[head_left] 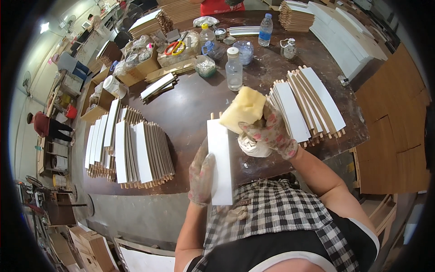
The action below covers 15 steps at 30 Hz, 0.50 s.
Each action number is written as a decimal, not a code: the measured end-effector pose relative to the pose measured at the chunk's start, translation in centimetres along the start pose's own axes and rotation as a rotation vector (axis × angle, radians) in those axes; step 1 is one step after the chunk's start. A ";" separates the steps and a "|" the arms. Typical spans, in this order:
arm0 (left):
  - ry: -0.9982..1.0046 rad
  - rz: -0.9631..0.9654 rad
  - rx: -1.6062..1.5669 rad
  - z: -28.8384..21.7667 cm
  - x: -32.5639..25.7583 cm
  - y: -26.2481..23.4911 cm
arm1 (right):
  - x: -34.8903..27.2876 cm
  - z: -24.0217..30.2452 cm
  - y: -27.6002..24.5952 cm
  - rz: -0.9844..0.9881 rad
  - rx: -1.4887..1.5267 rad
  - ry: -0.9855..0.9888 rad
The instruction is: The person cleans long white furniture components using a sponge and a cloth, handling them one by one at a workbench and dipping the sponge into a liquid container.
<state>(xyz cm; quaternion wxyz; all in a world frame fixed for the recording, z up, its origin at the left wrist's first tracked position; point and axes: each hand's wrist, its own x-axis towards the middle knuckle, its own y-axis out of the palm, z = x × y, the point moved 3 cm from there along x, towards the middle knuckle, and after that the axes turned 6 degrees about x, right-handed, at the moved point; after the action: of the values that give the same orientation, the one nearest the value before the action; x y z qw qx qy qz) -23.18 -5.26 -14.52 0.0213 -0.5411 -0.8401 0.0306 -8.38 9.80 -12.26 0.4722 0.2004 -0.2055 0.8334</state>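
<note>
My left hand (pixel 201 177), in a patterned work glove, is closed around the left edge of a white board (pixel 220 165) with wooden dowels at its far end. The board stands out over the table's near edge, in front of my apron. My right hand (pixel 272 131), gloved likewise, grips a thick yellow sponge (pixel 244 109) by its right side. The sponge's lower left corner is at the board's upper right edge; whether they touch I cannot tell. Under the right hand a crumpled white cloth (pixel 254 147) rests on the table. To the right lies a row of similar boards (pixel 290 109).
Stacked white boards (pixel 145 152) fill the table's left side. Bottles (pixel 234 70), a water bottle (pixel 265 31), a glass jar (pixel 288 49) and scissors (pixel 176 47) stand or lie farther back. Cardboard sheets (pixel 394 131) lean at the right. Other people (pixel 209 7) are in the background.
</note>
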 end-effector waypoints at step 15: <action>-0.267 0.125 -1.043 4.0 5.8 0.2 | -4.2 -0.8 -2.1 -0.102 0.873 0.566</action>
<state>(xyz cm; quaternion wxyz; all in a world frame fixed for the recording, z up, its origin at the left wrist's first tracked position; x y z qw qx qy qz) -25.71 -0.06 -18.54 -0.3591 -0.5201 -0.7055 -0.3207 -4.66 8.25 -14.83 0.4218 0.1551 0.3068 0.8390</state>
